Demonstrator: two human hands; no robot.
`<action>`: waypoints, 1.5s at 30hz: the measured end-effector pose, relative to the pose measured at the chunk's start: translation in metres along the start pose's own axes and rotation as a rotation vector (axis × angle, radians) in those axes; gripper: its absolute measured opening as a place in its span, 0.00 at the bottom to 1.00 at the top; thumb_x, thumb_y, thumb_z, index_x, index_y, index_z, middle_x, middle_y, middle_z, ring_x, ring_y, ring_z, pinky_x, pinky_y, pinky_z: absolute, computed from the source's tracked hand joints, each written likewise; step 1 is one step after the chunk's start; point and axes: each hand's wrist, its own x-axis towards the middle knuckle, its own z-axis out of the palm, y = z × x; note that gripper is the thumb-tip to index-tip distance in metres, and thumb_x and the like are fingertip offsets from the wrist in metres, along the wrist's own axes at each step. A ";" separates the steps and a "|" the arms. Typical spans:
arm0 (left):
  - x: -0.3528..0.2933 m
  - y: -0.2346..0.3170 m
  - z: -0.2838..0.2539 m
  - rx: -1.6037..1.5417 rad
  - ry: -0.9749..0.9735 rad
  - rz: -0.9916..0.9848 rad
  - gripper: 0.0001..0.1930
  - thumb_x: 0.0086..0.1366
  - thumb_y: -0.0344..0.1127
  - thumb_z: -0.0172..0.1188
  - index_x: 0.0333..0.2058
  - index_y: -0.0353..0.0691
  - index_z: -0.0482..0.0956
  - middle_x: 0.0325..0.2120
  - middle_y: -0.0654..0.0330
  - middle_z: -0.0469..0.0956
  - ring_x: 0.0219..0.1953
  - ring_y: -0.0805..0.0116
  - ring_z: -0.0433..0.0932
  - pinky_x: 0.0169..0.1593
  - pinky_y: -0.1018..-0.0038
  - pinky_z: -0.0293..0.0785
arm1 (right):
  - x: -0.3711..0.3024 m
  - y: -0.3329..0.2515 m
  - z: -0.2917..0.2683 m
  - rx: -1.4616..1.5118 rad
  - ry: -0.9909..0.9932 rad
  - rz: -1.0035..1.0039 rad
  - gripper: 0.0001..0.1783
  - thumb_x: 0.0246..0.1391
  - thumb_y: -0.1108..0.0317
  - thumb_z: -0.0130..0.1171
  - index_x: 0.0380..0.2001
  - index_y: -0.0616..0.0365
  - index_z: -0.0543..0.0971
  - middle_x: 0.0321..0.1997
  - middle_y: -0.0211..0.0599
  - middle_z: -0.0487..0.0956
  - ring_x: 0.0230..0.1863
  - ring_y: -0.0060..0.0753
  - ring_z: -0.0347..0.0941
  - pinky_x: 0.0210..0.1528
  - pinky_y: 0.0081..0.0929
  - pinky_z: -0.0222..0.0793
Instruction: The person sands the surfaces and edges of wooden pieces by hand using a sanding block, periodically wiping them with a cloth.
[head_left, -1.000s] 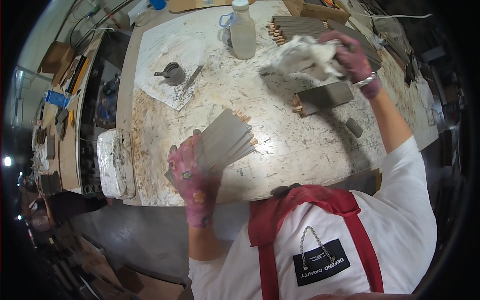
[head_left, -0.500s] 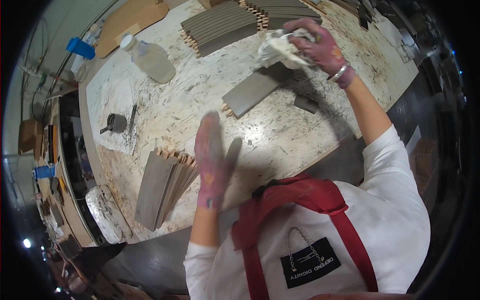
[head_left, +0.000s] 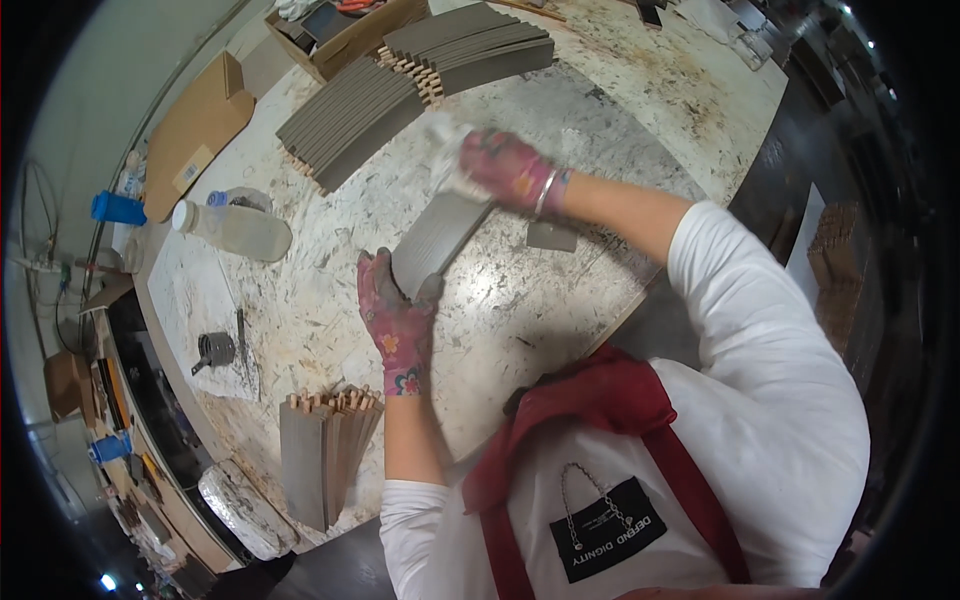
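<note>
A flat grey panel (head_left: 432, 240) lies slantwise on the worktable. My left hand (head_left: 395, 315), in a pink flowered glove, grips its near end, with the thumb along the right edge and the fingers at the left corner. My right hand (head_left: 508, 170), gloved alike and with a bracelet at the wrist, is closed on a crumpled white cloth (head_left: 452, 150). That cloth is smeared by motion and lies over or just above the panel's far end. Right of the panel is a small dark flat block (head_left: 552, 236).
Stacked grey panels with wooden pegs (head_left: 350, 125) stand at the back. More pegged panels (head_left: 325, 460) stand near left, beside a wrapped bundle (head_left: 247, 508). A clear bottle (head_left: 240, 230), a dark ring-shaped item (head_left: 216, 348) and cardboard (head_left: 200, 135) occupy the left side.
My left hand has moved from bare table onto the panel's near end. My right hand has swung left with the cloth. The whole view has shifted and turned.
</note>
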 end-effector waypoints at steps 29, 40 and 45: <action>0.009 0.053 0.048 0.194 -0.100 0.307 0.28 0.59 0.51 0.64 0.56 0.44 0.77 0.51 0.63 0.79 0.53 0.62 0.77 0.50 0.51 0.72 | 0.102 -0.084 0.001 0.879 -0.661 -0.182 0.28 0.55 0.54 0.65 0.56 0.54 0.77 0.49 0.49 0.81 0.54 0.50 0.77 0.57 0.38 0.70; 0.008 0.044 0.062 0.235 -0.031 0.386 0.30 0.61 0.50 0.61 0.61 0.48 0.75 0.62 0.60 0.71 0.68 0.53 0.64 0.65 0.43 0.61 | 0.111 -0.061 -0.028 1.169 -0.541 0.145 0.30 0.54 0.49 0.67 0.52 0.60 0.78 0.48 0.49 0.83 0.49 0.39 0.81 0.52 0.32 0.75; 0.000 0.046 0.064 0.048 -0.197 0.216 0.21 0.59 0.49 0.63 0.48 0.45 0.82 0.49 0.57 0.79 0.51 0.55 0.77 0.54 0.49 0.69 | 0.104 -0.125 0.012 0.676 -0.587 -0.239 0.32 0.49 0.45 0.69 0.52 0.53 0.78 0.49 0.49 0.82 0.52 0.51 0.78 0.56 0.41 0.72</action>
